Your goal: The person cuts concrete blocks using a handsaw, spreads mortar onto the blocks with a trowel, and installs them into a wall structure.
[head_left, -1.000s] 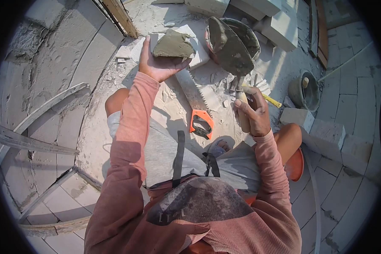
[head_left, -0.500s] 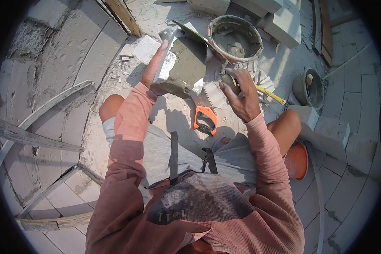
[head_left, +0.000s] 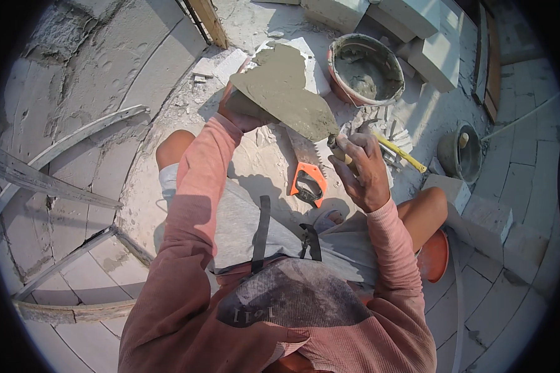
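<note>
My left hand [head_left: 235, 117] is wrapped round a white block [head_left: 312, 67], holding it tilted up off the ground; the block and mortar hide most of its fingers. Wet grey mortar [head_left: 279, 71] covers much of the block's face. My right hand [head_left: 364, 165] is closed round the handle of a trowel [head_left: 314, 121], whose mortar-smeared blade lies across the block and points up and left. Where blade and mortar meet is hard to make out. Below them, between my legs, a handsaw [head_left: 307, 184] with an orange handle rests on the ground, part of its blade hidden.
A mortar bucket [head_left: 394, 93] stands beyond my right hand, with a yellow-handled tool [head_left: 399, 153] in front. Farther right sits a dark bucket [head_left: 459, 156]. White blocks [head_left: 440, 53] are stacked at the far right; wooden strips [head_left: 56, 186] stand on the left.
The trowel has swung from near upright at the block's right edge to flat across its face. The mortar now looks smoother and wider. My view has shifted slightly.
</note>
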Motion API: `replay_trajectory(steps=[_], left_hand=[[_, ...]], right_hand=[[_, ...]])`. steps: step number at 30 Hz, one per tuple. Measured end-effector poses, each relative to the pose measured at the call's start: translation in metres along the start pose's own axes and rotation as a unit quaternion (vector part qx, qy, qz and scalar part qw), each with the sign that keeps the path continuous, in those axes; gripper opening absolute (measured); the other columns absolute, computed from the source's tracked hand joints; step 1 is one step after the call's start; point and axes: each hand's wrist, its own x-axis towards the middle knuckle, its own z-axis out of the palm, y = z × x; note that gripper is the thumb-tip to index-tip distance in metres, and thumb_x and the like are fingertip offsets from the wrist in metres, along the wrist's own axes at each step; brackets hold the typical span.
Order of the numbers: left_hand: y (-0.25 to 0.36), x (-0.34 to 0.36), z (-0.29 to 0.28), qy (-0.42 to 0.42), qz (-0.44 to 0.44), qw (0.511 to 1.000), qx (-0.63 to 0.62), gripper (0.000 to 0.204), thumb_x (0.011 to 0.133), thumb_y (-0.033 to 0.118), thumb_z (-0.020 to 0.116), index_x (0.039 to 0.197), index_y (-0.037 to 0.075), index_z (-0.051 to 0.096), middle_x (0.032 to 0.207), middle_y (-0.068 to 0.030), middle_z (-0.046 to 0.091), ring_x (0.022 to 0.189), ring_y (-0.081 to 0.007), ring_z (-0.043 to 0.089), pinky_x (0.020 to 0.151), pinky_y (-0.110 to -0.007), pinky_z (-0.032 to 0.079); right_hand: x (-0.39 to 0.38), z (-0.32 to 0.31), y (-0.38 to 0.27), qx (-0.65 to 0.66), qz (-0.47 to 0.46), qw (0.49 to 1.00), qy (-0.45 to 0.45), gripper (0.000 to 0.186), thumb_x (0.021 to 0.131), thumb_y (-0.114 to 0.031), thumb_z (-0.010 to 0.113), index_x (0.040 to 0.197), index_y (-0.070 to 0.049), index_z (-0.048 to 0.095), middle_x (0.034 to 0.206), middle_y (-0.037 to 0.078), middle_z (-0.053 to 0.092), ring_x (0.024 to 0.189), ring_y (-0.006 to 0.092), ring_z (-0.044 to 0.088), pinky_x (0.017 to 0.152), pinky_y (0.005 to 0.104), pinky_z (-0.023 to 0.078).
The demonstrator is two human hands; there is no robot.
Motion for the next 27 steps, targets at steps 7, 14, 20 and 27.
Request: replay_trajectory(steps=[7,14,20,27], left_hand=[[0.020,-0.003,0.039,0.065,-0.010,0.984,0.166,0.055,0.102,0.037,0.048,0.148,0.008,0.040,0.144,-0.0177,0.050,0.121,-0.0332,0.058,0.096,-0.053,0.053],[0.053,-0.038,0.004,-0.003,0.015,0.964,-0.266,0.063,0.104,0.044,0.043,0.152,0.005,0.034,0.143,-0.0238,0.048,0.116,-0.0386,0.059,0.094,-0.054,0.055],[0.135,-0.076,0.126,0.238,0.109,0.927,-0.269,0.069,0.098,0.055,0.054,0.148,0.008,0.044,0.140,-0.0119,0.056,0.125,-0.0223,0.057,0.106,-0.038,0.047],[0.316,-0.178,0.286,0.410,0.030,0.911,-0.039,0.084,0.085,0.059,0.069,0.146,0.005,0.047,0.132,-0.0091,0.059,0.119,-0.0171,0.056,0.102,-0.035,0.044]], right_hand=[[-0.015,-0.025,0.024,-0.031,-0.038,0.998,0.033,0.056,0.073,-0.001,0.080,0.127,-0.007,0.063,0.100,0.015,0.058,0.089,0.0303,0.059,0.075,0.0370,0.050],[0.010,-0.050,0.091,-0.052,0.139,0.988,0.037,0.046,0.078,-0.007,0.076,0.121,-0.004,0.062,0.105,0.017,0.057,0.095,0.0327,0.059,0.083,0.0410,0.049],[0.113,-0.080,0.148,-0.280,0.202,0.931,-0.115,0.046,0.089,-0.028,0.072,0.125,-0.002,0.061,0.114,0.019,0.060,0.108,0.0344,0.059,0.095,0.0405,0.047],[0.277,-0.209,-0.183,0.238,0.206,0.919,-0.239,0.066,0.098,-0.053,0.058,0.138,-0.001,0.055,0.125,0.015,0.063,0.118,0.0262,0.059,0.103,0.0369,0.043]])
